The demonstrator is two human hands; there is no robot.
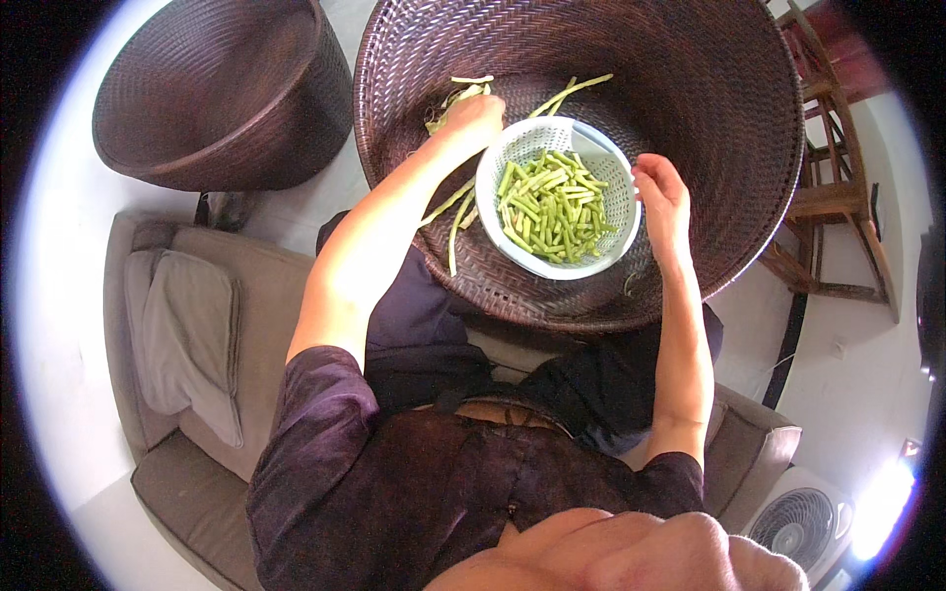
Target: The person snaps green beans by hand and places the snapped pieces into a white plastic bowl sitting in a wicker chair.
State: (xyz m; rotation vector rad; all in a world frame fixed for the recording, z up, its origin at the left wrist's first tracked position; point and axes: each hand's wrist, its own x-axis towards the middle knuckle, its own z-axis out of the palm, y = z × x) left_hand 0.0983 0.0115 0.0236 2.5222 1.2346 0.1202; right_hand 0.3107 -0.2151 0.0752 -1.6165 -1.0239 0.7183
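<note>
A pale plastic colander (492,235) holds many short cut pieces of green beans (556,210). It stands low inside a large dark woven basket (724,133) in front of me. My left hand (475,118) is curled at a small heap of pale trimmings (452,103) beyond the colander's left side; what its fingers hold is hidden. At the colander's right rim is my right hand (664,193), fingers bent and touching or close to the rim; whether it grips is not clear. Long uncut beans (573,96) lie behind the colander, and more long beans (454,235) lie at its left.
Another dark woven basket (222,96) stands at the upper left. A grey-brown sofa (222,273) with a cushion (185,332) is behind and left of me. Wooden chairs (828,199) stand at the right, and a white fan (794,524) is at the lower right.
</note>
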